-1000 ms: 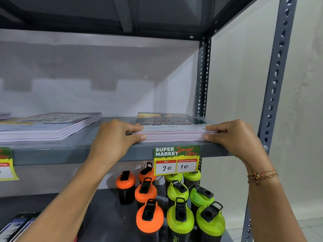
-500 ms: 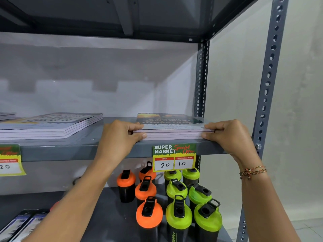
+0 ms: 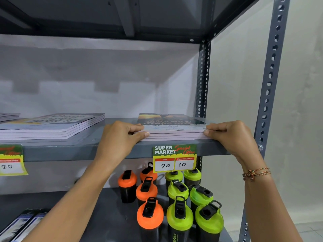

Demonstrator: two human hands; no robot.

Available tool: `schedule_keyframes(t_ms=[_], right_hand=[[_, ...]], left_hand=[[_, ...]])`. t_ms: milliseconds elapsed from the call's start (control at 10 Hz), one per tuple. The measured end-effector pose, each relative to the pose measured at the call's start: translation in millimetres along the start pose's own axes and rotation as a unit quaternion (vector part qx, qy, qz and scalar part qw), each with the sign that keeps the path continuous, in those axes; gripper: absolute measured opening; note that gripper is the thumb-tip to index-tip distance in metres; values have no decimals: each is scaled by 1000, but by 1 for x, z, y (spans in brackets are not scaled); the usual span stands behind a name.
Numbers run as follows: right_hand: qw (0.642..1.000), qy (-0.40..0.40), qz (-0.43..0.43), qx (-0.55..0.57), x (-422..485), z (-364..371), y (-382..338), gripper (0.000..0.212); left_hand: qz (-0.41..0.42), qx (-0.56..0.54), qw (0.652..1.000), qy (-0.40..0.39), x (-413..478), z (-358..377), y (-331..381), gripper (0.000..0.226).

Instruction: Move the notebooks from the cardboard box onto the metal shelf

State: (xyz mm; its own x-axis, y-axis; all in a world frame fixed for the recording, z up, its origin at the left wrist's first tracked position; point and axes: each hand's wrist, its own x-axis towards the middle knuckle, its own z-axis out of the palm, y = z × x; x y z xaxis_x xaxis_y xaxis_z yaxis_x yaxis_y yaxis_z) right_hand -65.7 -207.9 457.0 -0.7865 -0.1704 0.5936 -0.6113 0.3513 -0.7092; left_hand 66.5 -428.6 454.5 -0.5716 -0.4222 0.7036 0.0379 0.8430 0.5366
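A stack of several notebooks (image 3: 172, 127) with a dark green and orange cover lies flat at the right end of the grey metal shelf (image 3: 70, 149). My left hand (image 3: 120, 138) grips the stack's left front corner, fingers on top and thumb at the edge. My right hand (image 3: 232, 135) holds the right front corner, close to the upright post. Another notebook stack (image 3: 52, 125) lies further left on the same shelf. The cardboard box is out of view.
A price tag (image 3: 174, 158) hangs from the shelf edge below the stack, another tag (image 3: 11, 159) at the far left. Orange-lidded bottles (image 3: 147, 198) and green-lidded bottles (image 3: 188, 206) stand on the lower shelf. The perforated post (image 3: 270, 81) rises at the right. More books (image 3: 22, 224) lie lower left.
Both hands stay on the corners of the right stack. The view has shifted slightly right and down; the stack sits about where it was.
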Motion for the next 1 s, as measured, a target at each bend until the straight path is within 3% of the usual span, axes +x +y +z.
schedule_keyframes(t_ms=[300,500,1000], right_hand=[[999,-37,-23,-17,3,0,1,30],[991,-84,-77,-69,3,8,-4,36],[992,-77,-75,-73,-7,9,-10,36]], left_hand=[[24,28,999,-8,3,-2,-2,35],[100,77,988,-93,13,6,2,47],[73,72,987,-125,18,-3,8,42]])
